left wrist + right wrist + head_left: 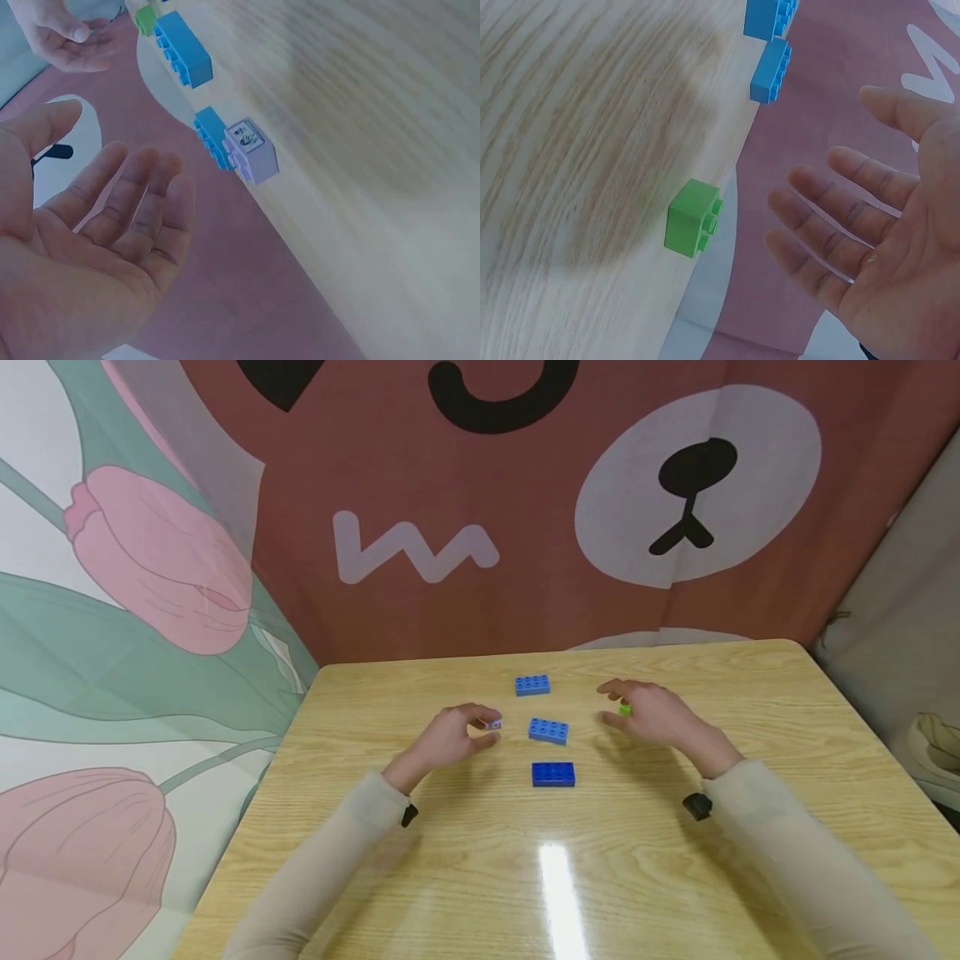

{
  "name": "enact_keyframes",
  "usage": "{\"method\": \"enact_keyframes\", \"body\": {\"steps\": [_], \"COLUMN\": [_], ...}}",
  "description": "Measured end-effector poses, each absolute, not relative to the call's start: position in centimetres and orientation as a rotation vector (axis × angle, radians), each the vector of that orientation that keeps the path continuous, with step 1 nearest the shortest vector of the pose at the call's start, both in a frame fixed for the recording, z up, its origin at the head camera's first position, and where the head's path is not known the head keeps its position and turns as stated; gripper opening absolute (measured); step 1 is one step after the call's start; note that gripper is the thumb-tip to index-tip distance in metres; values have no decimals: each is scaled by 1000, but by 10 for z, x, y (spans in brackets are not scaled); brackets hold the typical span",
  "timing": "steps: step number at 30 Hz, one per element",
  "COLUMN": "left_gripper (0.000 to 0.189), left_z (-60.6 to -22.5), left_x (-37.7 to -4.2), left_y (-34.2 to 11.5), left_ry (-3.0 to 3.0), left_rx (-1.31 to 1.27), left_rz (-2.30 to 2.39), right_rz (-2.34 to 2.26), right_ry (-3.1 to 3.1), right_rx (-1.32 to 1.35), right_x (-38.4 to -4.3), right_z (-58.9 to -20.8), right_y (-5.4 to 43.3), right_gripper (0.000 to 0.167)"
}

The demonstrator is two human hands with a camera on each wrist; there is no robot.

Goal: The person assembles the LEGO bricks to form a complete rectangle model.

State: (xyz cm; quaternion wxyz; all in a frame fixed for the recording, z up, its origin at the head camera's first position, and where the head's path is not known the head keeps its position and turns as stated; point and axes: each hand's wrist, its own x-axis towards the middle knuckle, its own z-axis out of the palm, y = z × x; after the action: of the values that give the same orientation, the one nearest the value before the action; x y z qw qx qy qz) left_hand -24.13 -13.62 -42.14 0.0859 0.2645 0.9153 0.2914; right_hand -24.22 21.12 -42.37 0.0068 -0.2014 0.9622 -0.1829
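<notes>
My left hand (448, 737) hovers over the table beside a small lilac toy brick (260, 161) with a printed picture on its side. Its fingers are spread and slightly bent, apart from the brick in the left wrist view. On the other side, my right hand (658, 715) is held above the table near a green toy brick (690, 219), which its fingers partly hide in the head view. Nothing is in that hand's grasp. Between the hands lie two lighter blue bricks, a far one (532, 686) and a middle one (548, 732), and a dark blue brick (553, 775).
The wooden table (465, 860) has a bright reflection near its front. Behind it hangs a red-brown cloth (525, 602) with a cartoon face, and a tulip-print cloth (172, 560) hangs at the left. A dark wrist device (698, 807) sits at my right cuff.
</notes>
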Motion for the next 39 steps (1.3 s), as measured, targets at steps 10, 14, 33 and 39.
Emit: {"method": "enact_keyframes", "body": {"steps": [10,14,33,39], "left_gripper": [39,38,34,33], "left_z": [-432,-438,-452,-459], "left_x": [-238,-238,-226,-225], "left_y": [-127,-125,-114,-110], "left_ry": [2725,2710,2642,2646], "left_rx": [828,853,802,829], "left_rz": [876,892,948,952], "right_rz": [-620,-623,-676,-693], "right_ry": [2965,2963,2920,2903], "right_rx": [-646,-669,-677,-671], "right_x": [-244,-245,-248,-249], "right_z": [-429,-433,-444,-447], "right_y": [206,204,191,185], "right_gripper": [49,47,42,41]}}
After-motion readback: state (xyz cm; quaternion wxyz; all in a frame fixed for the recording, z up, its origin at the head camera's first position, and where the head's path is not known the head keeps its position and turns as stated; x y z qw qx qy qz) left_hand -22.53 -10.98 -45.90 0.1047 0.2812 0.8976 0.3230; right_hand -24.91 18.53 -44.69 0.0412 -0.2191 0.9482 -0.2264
